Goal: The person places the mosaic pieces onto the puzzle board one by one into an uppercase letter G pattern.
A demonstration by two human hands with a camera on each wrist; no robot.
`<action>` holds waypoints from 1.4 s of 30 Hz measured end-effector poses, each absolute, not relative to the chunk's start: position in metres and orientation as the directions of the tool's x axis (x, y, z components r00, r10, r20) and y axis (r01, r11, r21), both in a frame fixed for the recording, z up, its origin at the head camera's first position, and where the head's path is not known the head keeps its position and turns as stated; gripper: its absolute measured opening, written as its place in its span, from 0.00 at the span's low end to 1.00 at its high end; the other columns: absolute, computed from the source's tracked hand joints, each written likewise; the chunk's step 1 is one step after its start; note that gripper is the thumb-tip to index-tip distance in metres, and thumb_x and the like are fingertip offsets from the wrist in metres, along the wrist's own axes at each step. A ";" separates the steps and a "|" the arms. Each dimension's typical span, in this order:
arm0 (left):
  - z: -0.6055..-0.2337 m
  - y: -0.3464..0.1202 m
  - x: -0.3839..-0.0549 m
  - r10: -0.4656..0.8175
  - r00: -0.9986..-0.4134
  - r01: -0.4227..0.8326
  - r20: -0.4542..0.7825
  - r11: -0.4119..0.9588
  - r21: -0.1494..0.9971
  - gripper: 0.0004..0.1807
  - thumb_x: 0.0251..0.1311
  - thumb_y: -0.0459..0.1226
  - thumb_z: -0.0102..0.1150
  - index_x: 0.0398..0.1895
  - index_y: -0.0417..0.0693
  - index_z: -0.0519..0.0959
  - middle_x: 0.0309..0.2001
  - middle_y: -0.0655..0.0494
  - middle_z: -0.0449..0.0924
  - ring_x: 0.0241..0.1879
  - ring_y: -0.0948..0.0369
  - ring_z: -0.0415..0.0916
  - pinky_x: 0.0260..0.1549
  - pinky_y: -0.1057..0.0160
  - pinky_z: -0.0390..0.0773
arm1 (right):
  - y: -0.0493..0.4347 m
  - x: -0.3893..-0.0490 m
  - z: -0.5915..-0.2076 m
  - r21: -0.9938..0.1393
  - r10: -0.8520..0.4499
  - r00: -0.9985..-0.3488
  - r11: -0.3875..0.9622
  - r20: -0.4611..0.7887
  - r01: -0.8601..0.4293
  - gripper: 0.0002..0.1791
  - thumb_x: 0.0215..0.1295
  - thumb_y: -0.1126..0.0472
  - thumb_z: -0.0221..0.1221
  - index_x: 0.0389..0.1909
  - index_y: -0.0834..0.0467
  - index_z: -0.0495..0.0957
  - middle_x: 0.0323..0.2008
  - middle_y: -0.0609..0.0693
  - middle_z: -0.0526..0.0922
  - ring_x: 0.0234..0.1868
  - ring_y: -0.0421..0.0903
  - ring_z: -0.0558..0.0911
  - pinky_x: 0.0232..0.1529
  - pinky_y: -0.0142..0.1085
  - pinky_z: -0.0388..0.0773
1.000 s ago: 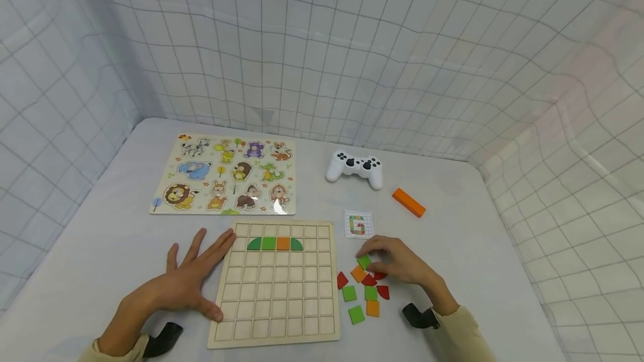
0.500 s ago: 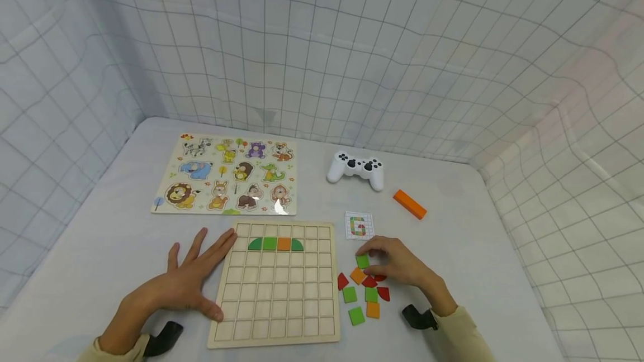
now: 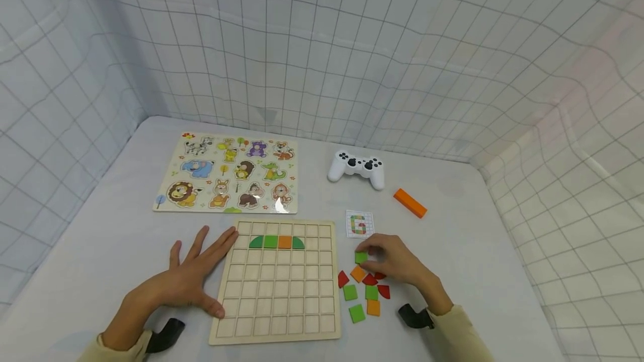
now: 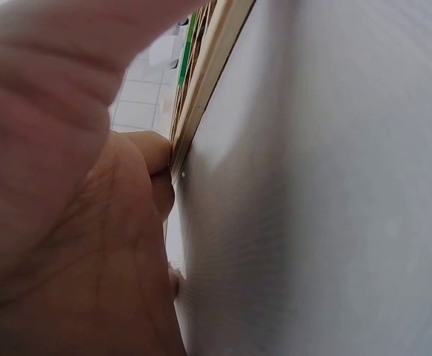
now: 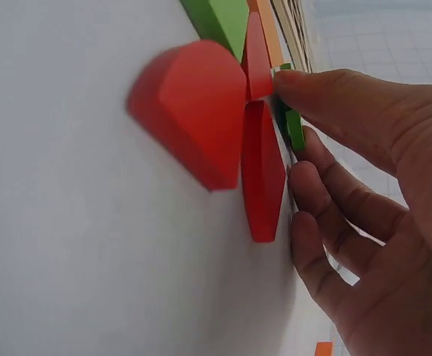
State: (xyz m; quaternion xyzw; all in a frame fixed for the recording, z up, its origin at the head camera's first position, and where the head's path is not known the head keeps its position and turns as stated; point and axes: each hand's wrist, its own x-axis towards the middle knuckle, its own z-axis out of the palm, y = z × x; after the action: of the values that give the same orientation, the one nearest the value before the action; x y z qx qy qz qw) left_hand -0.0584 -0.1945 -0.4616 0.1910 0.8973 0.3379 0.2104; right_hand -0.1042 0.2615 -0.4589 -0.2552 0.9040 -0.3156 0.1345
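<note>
A wooden grid board (image 3: pixel 274 312) lies before me, with a row of dark green quarter-round, green square, orange square (image 3: pixel 284 242) and dark green quarter-round tiles near its far side. My left hand (image 3: pixel 183 284) is spread at the board's left edge, its thumb and fingertips on the rim. Right of the board, my right hand (image 3: pixel 394 261) pinches a green square tile (image 3: pixel 361 257) between thumb and fingers. Loose tiles lie below that hand: an orange square (image 3: pixel 358 274), red quarter-rounds (image 5: pixel 193 111) and more green squares (image 3: pixel 357 313). The fingers partly cover the pinched tile in the head view.
A small pattern card (image 3: pixel 359 224) lies just beyond the right hand. Farther back are a white game controller (image 3: pixel 356 168), an orange block (image 3: pixel 410 203) and an animal puzzle board (image 3: pixel 226 172). Gridded white curtains (image 3: pixel 302 60) surround the table.
The pinched green tile has turned straighter and shifted slightly left and away from the loose tiles with my right hand. My left hand keeps its place on the board.
</note>
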 end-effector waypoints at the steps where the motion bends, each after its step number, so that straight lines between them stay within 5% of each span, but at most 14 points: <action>1: -0.462 -0.194 -0.059 0.485 -0.839 0.202 -0.248 0.700 0.685 0.80 0.24 0.61 0.81 0.82 0.61 0.39 0.83 0.50 0.32 0.75 0.33 0.14 0.56 0.21 0.17 | 0.260 -0.104 -0.459 -0.642 -0.545 -0.835 0.668 -0.078 -0.377 0.14 0.60 0.58 0.71 0.47 0.50 0.84 0.40 0.39 0.83 0.40 0.39 0.76 0.44 0.31 0.77; 26: -0.461 -0.194 -0.059 0.484 -0.838 0.192 -0.251 0.694 0.694 0.81 0.23 0.60 0.81 0.82 0.60 0.39 0.82 0.49 0.32 0.75 0.34 0.12 0.56 0.21 0.16 | 0.181 -0.101 -0.432 -0.611 -0.653 -0.754 0.624 -0.066 -0.487 0.12 0.65 0.55 0.67 0.49 0.48 0.84 0.47 0.37 0.83 0.48 0.39 0.78 0.53 0.37 0.78; 42: -0.465 -0.193 -0.060 0.477 -0.838 0.199 -0.263 0.718 0.667 0.80 0.23 0.62 0.81 0.82 0.60 0.39 0.82 0.48 0.32 0.75 0.33 0.13 0.55 0.20 0.16 | 0.118 -0.103 -0.427 -0.481 -0.733 -0.680 0.602 -0.019 -0.637 0.11 0.64 0.53 0.68 0.45 0.48 0.85 0.46 0.41 0.83 0.47 0.37 0.79 0.51 0.28 0.75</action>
State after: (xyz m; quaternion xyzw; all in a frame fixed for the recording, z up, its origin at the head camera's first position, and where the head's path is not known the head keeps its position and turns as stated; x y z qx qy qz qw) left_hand -0.0599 -0.1933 -0.4654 0.1874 0.9018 0.3255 0.2137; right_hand -0.1028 0.1182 -0.4270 -0.3854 0.8886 -0.2241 0.1080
